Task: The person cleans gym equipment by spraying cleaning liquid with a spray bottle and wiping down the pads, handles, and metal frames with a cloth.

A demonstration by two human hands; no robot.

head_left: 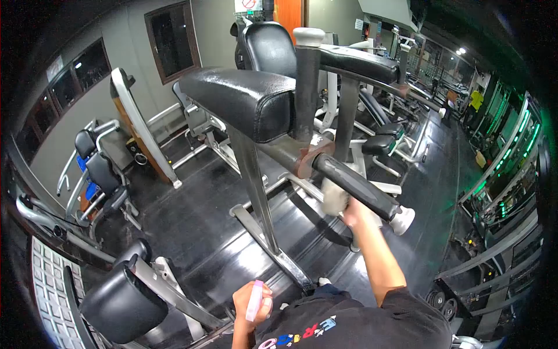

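Note:
My right hand [351,213] is closed on a bunched, greyish-white cloth [335,196]. The cloth is just below the black padded handle [359,185] of a dip station; whether it touches the handle I cannot tell. Near my body, my left hand [244,298] is wrapped round a slim, pink, translucent object [254,301] whose kind does not show clearly. Above the right hand, the station carries a black arm pad [244,96], an upright grip with a white end cap [309,38], and a reddish-brown worn joint [311,158].
A black padded seat [125,302] stands at lower left, close to my left hand. The station's steel leg [253,186] reaches the black floor in front of me. Another machine [102,168] is at left. Metal racks [500,244] with green lights line the right side.

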